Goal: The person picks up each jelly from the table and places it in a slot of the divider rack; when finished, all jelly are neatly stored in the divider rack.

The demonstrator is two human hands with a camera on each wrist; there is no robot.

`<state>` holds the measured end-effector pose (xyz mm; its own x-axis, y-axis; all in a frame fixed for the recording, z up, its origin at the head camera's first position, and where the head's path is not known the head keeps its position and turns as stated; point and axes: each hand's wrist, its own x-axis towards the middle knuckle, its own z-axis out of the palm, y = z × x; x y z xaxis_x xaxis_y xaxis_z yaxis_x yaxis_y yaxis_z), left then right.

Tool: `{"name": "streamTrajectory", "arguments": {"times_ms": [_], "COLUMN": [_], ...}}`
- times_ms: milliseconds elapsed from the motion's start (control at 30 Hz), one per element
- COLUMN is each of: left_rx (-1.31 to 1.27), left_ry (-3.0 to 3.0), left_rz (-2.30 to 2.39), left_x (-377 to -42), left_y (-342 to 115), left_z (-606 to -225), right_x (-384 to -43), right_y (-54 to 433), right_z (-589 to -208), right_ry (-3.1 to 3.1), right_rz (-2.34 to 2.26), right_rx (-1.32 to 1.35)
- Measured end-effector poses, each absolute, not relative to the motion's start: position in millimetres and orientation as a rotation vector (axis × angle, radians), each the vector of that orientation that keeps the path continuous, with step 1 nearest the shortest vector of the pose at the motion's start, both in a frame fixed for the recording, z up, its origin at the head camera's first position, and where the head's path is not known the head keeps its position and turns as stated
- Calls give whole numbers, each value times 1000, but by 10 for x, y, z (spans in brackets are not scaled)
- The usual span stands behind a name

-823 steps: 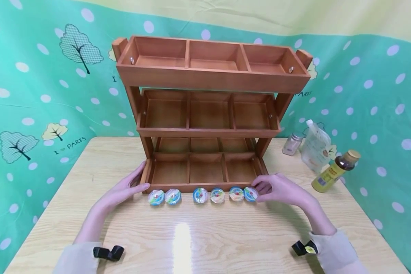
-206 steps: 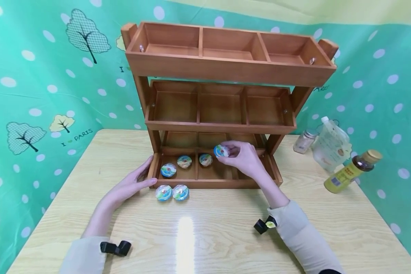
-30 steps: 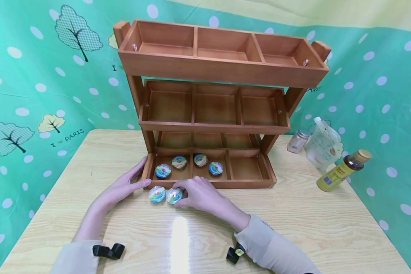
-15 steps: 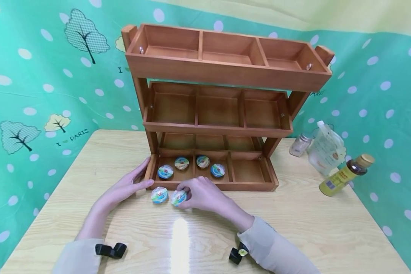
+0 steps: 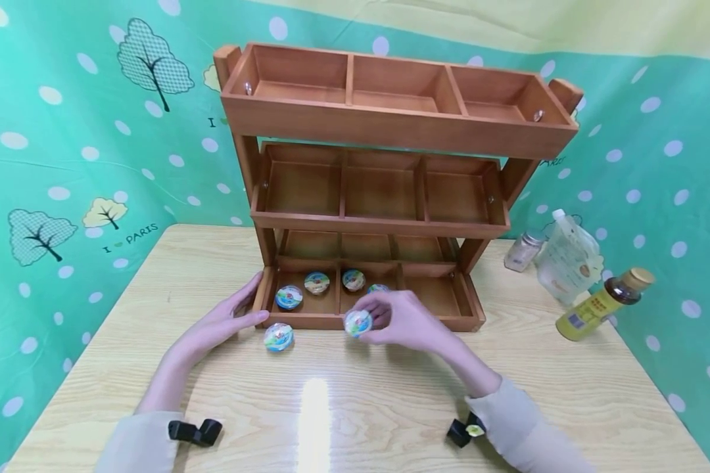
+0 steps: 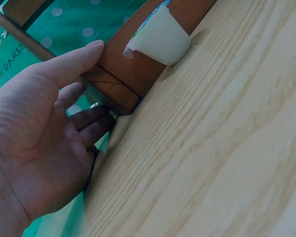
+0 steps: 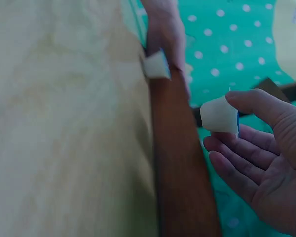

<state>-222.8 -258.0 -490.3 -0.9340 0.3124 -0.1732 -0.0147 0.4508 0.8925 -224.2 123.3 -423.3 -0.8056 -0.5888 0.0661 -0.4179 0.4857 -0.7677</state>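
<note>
My right hand (image 5: 408,320) pinches a small jelly cup (image 5: 357,323) with a foil lid, just above the front edge of the wooden rack (image 5: 390,128). In the right wrist view the held cup (image 7: 217,116) is between thumb and fingertips. My left hand (image 5: 227,318) rests against the left end of the rack's bottom tier, thumb at the front corner and fingers along the outer side. Another jelly cup (image 5: 279,337) stands on the table in front of that tier. Two cups (image 5: 288,297) sit in the left bottom compartment. Two more (image 5: 353,280) are in the middle one, one partly behind my right hand.
The rack's upper tiers overhang the bottom one, each divided into three compartments. At the table's right side stand a small glass jar (image 5: 523,251), a clear spouted pouch (image 5: 570,258) and a yellow-labelled bottle (image 5: 605,303). A dotted green cloth (image 5: 83,276) hangs behind.
Over the last second my right hand has picked the right-hand cup off the table and carried it rightward and up. A fourth cup had come into the bottom tier before that. My left hand stays put.
</note>
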Motion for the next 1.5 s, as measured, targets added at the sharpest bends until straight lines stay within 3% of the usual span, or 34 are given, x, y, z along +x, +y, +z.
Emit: {"name": "streamTrajectory", "arguments": {"times_ms": [333,633,1500], "left_rx": [245,246,271], "left_ry": [2385,2383,2370], "left_rz": [1479,1488,1505], "left_x": [-2213,-2220,-2226], "left_y": [-2577,-2572,-2571], "left_z": [-4922,-4914,-4886], "right_x": [-2531,-2745,-2857], "right_y": [1931,2314,2279], "right_z": [-4030,-4088,-4436], "right_ry": [2544,2621,2675], "right_rz": [-1381,-1321,-982], "right_rx": [-761,-592,-560]}}
